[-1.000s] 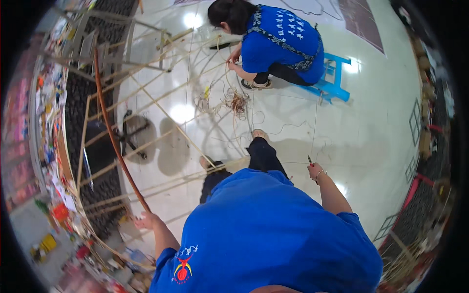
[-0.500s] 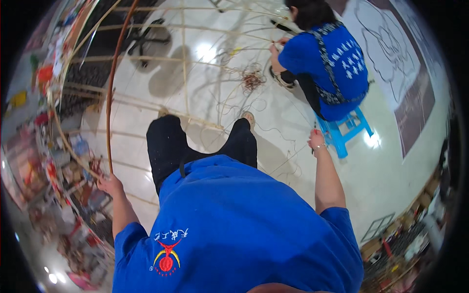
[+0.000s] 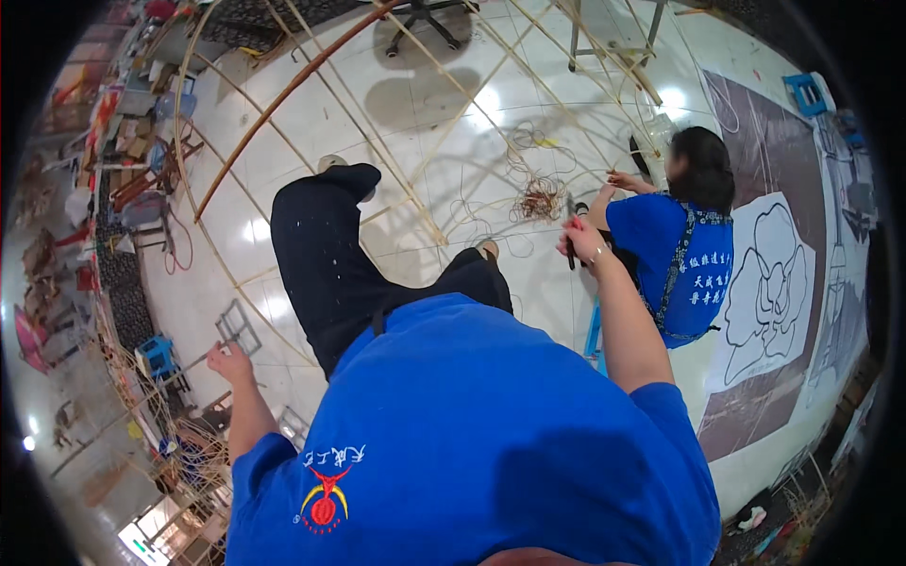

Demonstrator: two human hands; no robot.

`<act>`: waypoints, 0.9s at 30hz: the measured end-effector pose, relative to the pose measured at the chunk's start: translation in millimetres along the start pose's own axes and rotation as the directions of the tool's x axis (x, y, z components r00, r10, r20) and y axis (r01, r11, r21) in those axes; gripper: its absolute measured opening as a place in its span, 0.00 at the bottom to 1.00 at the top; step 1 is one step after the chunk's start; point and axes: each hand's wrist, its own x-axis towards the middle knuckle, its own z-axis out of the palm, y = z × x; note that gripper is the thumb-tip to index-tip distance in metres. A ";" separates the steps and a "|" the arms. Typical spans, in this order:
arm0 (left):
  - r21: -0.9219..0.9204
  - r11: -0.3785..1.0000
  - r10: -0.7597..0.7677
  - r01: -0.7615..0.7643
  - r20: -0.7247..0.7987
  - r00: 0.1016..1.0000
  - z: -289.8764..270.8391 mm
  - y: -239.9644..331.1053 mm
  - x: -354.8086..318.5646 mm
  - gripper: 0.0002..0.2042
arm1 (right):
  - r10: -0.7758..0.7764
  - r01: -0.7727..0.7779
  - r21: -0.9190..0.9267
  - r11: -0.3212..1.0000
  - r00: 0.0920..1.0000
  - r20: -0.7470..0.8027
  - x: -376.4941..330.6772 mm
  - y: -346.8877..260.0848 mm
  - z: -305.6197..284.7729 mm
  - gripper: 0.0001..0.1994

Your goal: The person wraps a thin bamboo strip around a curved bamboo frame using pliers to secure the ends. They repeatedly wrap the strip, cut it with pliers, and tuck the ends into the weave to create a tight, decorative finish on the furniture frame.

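A large frame of pale bamboo strips (image 3: 354,118) spreads over the floor ahead of me, with a reddish-brown rod (image 3: 284,91) bent across its left side. My left hand (image 3: 229,362) is out at the left, away from the rod, its fingers loosely apart with nothing seen in them. My right hand (image 3: 589,240) is closed round a slim black-handled tool (image 3: 570,253), whose kind I cannot make out. Just beyond it, a tangle of brown ties (image 3: 540,202) lies on the floor.
To my right a co-worker in a blue shirt (image 3: 679,274) sits low, hands at the frame's strips. Large drawing sheets (image 3: 769,292) lie beyond. An office chair base (image 3: 429,21) stands ahead, a small blue stool (image 3: 156,357) at the left, and clutter lines the left side.
My left hand has let go of the reddish-brown rod and moved back from it. My right hand, still gripping the tool, has moved up and left. My view and legs have turned.
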 end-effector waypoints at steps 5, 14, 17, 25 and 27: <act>-0.311 0.945 -0.084 0.101 0.068 0.994 8.2 9.6 -55.4 0.18 | 0.183 -0.196 -0.119 0.973 0.976 -0.119 -55.0 53.1 -48.0 0.04; -0.195 0.972 -0.120 0.132 0.076 0.990 15.4 -45.4 -178.5 0.17 | -0.038 -0.011 -0.193 0.981 0.968 -0.248 -6.2 -2.8 -78.6 0.03; -0.218 0.947 -0.164 0.235 0.303 0.939 9.9 -19.7 -159.1 0.17 | -0.331 0.084 -0.666 0.741 0.909 -0.254 46.0 15.8 -81.5 0.06; -0.717 0.689 0.326 0.108 0.439 0.837 48.2 100.3 -150.3 0.19 | 0.069 0.217 -0.890 0.402 0.962 0.266 -45.1 137.1 98.9 0.19; -0.418 0.894 0.393 -0.162 0.557 0.732 53.3 157.0 -195.5 0.21 | 0.130 0.230 -0.933 0.278 0.953 0.273 -67.9 186.1 111.2 0.16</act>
